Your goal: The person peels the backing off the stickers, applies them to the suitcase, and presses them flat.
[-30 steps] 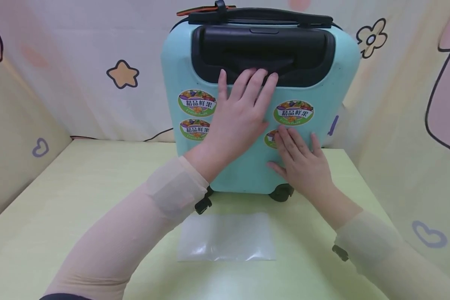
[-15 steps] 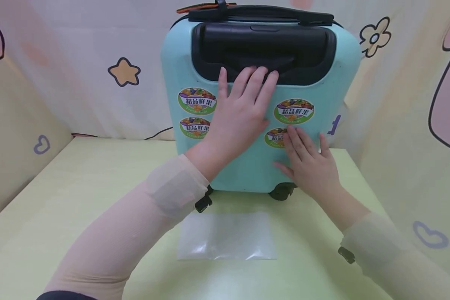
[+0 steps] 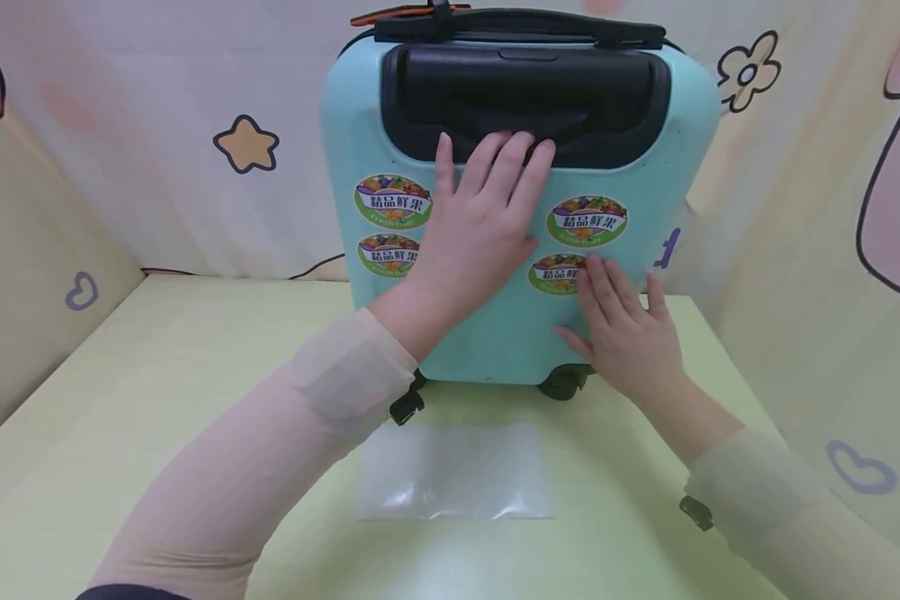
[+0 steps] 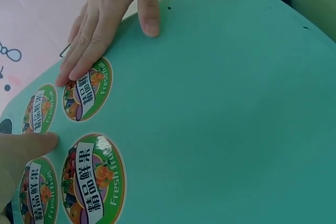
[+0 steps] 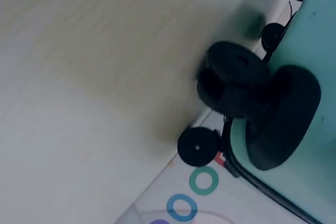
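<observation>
A light teal suitcase (image 3: 487,342) stands upright on the table with its black handle recess (image 3: 607,125) facing me. My left hand (image 3: 472,233) rests on its front, fingers extended up over the recess's lower edge. Low on the right side, my right hand (image 3: 633,337) lies against the shell, fingers straight, fingertips over the right end of an oval fruit sticker (image 3: 555,275). Another sticker (image 3: 587,222) sits just above it. Two more, an upper one (image 3: 392,201) and a lower one (image 3: 384,255), are left of my left hand, which partly covers the lower.
A clear plastic sheet or bag (image 3: 453,475) lies flat on the pale green table (image 3: 217,400) in front of the suitcase. Black wheels (image 3: 562,383) support the case. A patterned curtain (image 3: 157,167) hangs behind and along both sides.
My right hand has slid to the right across the lower right sticker, exposing more of it. The left hand stays in place on the suitcase.
</observation>
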A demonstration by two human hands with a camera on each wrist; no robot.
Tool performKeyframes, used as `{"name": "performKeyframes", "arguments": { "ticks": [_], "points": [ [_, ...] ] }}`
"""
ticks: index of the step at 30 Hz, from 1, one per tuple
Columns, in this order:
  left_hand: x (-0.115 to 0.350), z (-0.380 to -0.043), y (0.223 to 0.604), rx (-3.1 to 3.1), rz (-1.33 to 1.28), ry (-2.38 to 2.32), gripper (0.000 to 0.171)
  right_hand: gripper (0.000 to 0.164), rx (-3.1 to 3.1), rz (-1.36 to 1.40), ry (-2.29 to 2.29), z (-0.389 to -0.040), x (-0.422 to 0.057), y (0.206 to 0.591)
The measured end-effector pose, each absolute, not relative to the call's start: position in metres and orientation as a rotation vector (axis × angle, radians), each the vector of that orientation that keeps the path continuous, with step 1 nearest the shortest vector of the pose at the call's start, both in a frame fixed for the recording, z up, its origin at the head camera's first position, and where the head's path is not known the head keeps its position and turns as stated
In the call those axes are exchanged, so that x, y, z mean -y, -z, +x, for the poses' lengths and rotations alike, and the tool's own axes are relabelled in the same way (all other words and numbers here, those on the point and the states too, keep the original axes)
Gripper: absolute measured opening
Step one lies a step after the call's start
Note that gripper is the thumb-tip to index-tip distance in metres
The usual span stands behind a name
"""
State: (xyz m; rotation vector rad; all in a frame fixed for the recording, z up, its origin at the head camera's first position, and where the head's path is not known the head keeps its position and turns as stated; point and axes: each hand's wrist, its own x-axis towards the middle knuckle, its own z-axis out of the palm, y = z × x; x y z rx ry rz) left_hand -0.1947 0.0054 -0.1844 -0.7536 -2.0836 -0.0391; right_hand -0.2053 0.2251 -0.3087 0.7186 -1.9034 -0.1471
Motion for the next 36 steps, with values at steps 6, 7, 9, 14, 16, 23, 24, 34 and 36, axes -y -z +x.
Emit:
{"name": "performKeyframes", "arguments": {
  "ticks": [6,7,9,14,16,23,24,34,36],
  "points": [
    [-0.008,-0.195,0.184,2.067,-0.756,0.064,0.073,0.066,1.903,0.806,0.235,-0.202,-0.210,0.305],
    [-0.007,-0.195,0.184,2.064,-0.755,0.070,0.074,0.066,1.899,0.817,0.262,-0.203,-0.205,0.304],
    [-0.007,-0.195,0.183,2.061,-0.754,0.073,0.074,0.064,1.890,0.823,0.303,-0.206,-0.198,0.302],
    [-0.006,-0.195,0.183,2.068,-0.754,0.079,0.073,0.063,1.899,0.814,0.299,-0.209,-0.193,0.302],
    [-0.005,-0.194,0.184,2.075,-0.749,0.080,0.073,0.064,1.901,0.811,0.288,-0.209,-0.194,0.303],
    [-0.006,-0.196,0.185,2.060,-0.765,0.067,0.071,0.065,1.908,0.769,0.279,-0.208,-0.200,0.303],
    [-0.006,-0.196,0.185,2.061,-0.766,0.067,0.071,0.066,1.910,0.766,0.268,-0.208,-0.201,0.303],
    [-0.005,-0.196,0.185,2.045,-0.774,0.080,0.073,0.068,1.829,0.742,0.174,-0.211,-0.210,0.302],
    [-0.005,-0.196,0.186,2.057,-0.776,0.077,0.075,0.068,1.820,0.735,0.172,-0.212,-0.213,0.303]
  ]
}}
